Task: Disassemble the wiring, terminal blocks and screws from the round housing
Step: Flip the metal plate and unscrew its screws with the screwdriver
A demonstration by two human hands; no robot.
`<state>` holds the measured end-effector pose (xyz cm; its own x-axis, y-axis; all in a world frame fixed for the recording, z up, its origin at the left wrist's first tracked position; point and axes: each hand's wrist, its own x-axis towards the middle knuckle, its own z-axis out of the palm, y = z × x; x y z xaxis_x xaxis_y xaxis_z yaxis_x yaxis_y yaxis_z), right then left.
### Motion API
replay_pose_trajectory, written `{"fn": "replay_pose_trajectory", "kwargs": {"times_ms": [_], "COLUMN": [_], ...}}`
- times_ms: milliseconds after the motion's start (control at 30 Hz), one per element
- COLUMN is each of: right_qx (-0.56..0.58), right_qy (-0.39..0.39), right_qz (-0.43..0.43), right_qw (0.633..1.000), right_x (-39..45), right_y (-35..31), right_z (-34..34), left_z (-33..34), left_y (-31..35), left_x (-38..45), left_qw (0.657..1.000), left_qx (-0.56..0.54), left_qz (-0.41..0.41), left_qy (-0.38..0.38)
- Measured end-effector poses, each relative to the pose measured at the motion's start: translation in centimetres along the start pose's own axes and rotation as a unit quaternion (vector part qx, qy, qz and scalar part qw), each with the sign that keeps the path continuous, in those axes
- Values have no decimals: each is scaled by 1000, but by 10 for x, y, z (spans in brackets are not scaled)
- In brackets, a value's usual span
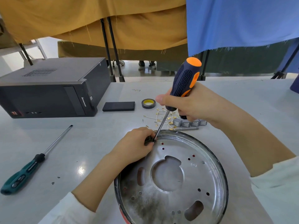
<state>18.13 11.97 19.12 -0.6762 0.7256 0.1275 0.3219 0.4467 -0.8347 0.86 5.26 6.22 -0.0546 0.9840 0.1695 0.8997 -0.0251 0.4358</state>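
Head view, over a white table [90, 139]: at the far left a teal-handled screwdriver [32, 164] lies untouched, its shaft pointing away toward a dark desktop computer [48, 88] resting on its side at the back of the table. To the right of the computer sit a flat black block [119, 106] and, just beside it, a roll of black tape [148, 103] with a yellow core. In the middle of the table, the person's left hand [134, 147] rests at the far left rim of the round housing [171, 178], its fingers curled round a small dark part [148, 140] that is mostly hidden under them; what the part is cannot be told. The housing, a shallow metal dish with a large central opening and many small holes, lies flat at the near edge of the table. The tip of a blue-and-orange screwdriver [182, 84] meets that dark part at the rim, its shaft slanting up and to the right into the right hand [189, 104], which grips the lower handle with fingers wrapped closed. Behind the housing, loose white wires [160, 118] with brass terminals are scattered near a row of grey terminal blocks [190, 123]. A grey pen [187, 128] lies just in front of that row.
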Motion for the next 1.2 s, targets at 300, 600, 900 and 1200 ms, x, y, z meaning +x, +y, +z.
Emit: {"fn": "replay_pose_trajectory", "kwargs": {"times_ms": [300,600,900,1200], "right_qx": [-33,-64,-41,-23], "right_qy": [20,39,27,55], "right_qz": [1,-16,-17,-1], "right_qw": [999,997,999,998], "right_x": [1,1,0,-3], "right_y": [-3,4,4,2], "right_z": [2,7,5,7], "left_z": [1,0,-1,-1], "left_y": [-1,0,1,4], "left_x": [0,2,2,1], "left_qw": [1000,1000,999,998], "left_qx": [9,28,52,62], "left_qz": [6,7,14,13], "left_qy": [3,-5,-5,4]}}
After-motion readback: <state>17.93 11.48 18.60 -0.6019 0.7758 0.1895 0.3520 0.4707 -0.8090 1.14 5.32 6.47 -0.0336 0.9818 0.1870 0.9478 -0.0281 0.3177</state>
